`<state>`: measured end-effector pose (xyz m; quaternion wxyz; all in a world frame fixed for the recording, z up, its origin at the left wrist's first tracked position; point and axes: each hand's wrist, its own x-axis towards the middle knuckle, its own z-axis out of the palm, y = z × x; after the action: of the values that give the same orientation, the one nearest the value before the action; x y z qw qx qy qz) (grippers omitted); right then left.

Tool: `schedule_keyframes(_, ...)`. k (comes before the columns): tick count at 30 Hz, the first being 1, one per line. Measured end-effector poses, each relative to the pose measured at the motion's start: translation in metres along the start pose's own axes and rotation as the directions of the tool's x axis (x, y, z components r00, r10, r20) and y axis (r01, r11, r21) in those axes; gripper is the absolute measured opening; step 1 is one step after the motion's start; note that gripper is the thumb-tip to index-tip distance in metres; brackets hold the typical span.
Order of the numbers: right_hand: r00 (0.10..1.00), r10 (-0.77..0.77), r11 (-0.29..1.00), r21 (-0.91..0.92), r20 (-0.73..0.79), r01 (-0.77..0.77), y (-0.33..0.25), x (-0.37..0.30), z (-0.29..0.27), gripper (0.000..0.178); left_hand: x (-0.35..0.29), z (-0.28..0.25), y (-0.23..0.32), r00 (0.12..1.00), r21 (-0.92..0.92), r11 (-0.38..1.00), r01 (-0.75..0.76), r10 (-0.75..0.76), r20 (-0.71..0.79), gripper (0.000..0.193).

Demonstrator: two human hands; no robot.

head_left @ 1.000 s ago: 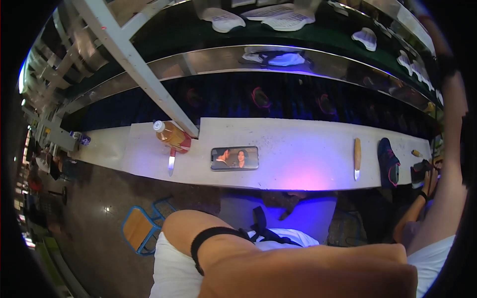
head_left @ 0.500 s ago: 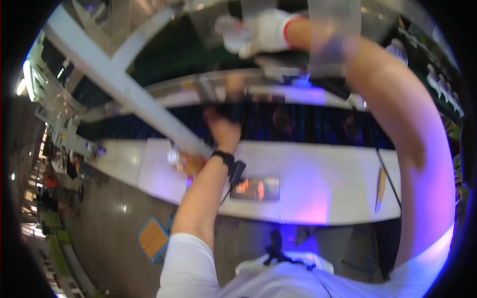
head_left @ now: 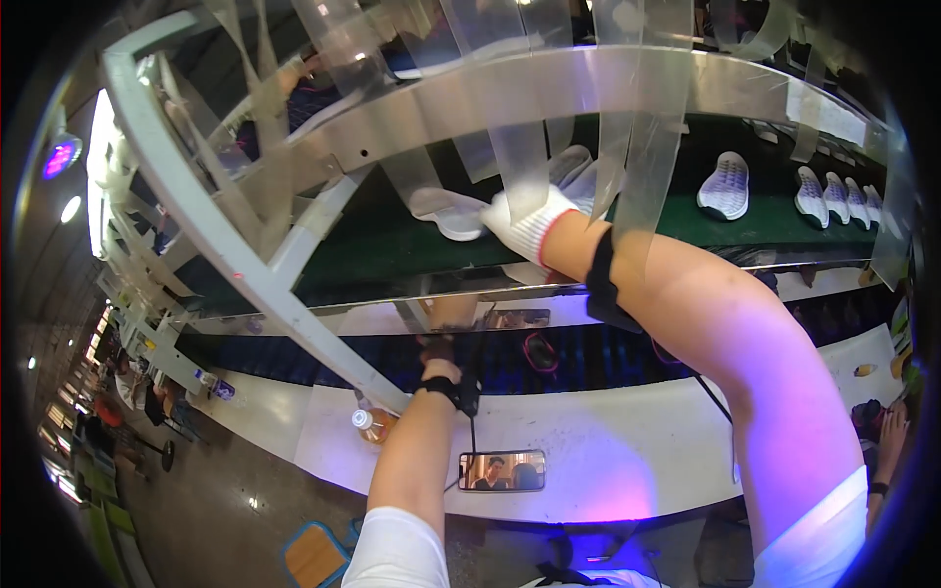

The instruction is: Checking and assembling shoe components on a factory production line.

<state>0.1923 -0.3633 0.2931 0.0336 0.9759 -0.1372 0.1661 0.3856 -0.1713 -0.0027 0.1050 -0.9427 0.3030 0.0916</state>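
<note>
— While the green conveyor belt (head_left: 392, 250) carries white shoe soles (head_left: 725, 186), where are the hands?
— The gloved right hand (head_left: 524, 220) reaches across it, fingers closed on a white sole (head_left: 446, 211).
— And the left hand (head_left: 446, 343)?
— Lower, under the belt's metal edge, touching a dark piece; I cannot tell its grip.
— Anything smaller?
— A phone (head_left: 502, 470) lies on the white table (head_left: 627, 451), a bottle (head_left: 372, 424) well apart, leftward.

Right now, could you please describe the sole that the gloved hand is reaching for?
Look at the green belt behind the metal frame. The right hand, in a white glove, touches a white sole lying alone at its left, apart from the row of soles far right.
</note>
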Motion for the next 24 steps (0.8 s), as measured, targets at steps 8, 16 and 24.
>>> schedule_keyframes(8, 0.997, -0.061, 0.966, -0.254, -0.051, 0.046, 0.074, -0.163, -0.090, 0.021, -0.278, -0.028, 0.091, 0.768, -0.667, -0.486, 0.565, 0.604, 0.211, 0.050)
schedule_keyframes(16, 0.703, -0.295, 0.918, 0.012, -0.647, 0.397, 0.043, -0.336, -0.109, 0.041, -0.337, 0.032, 0.135, 0.650, -0.798, -0.169, 0.578, 0.686, 0.326, 0.053)
schedule_keyframes(24, 0.838, 0.480, 0.721, 0.661, -0.261, -0.207, -0.030, -0.503, -0.036, 0.020, -0.334, 0.001, 0.190, 0.584, -0.463, 0.367, -0.807, 0.617, -0.528, 0.049)
